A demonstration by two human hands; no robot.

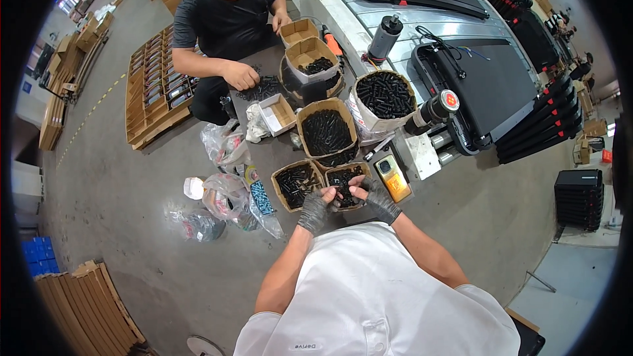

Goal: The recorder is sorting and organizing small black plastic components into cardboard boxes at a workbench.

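Observation:
Both my hands wear dark grey gloves that leave the fingertips bare. My left hand (317,208) and my right hand (378,200) meet over a small carton of black parts (341,176), fingers bent and pinched; whatever lies between them is too small to make out. Beside my left hand stands a carton of black and brassy screw-like parts (295,183). Just beyond sits a larger carton full of black parts (326,133). A phone with a yellow-orange screen (393,178) lies to the right of my right hand.
Across the table a co-worker's hand (241,75) touches a pile of black parts (264,87). A box of black bolts (386,95) and a conveyor (369,29) carrying black panels (475,86) stand to the right. Plastic bags (226,196) and blue screws (262,198) lie left.

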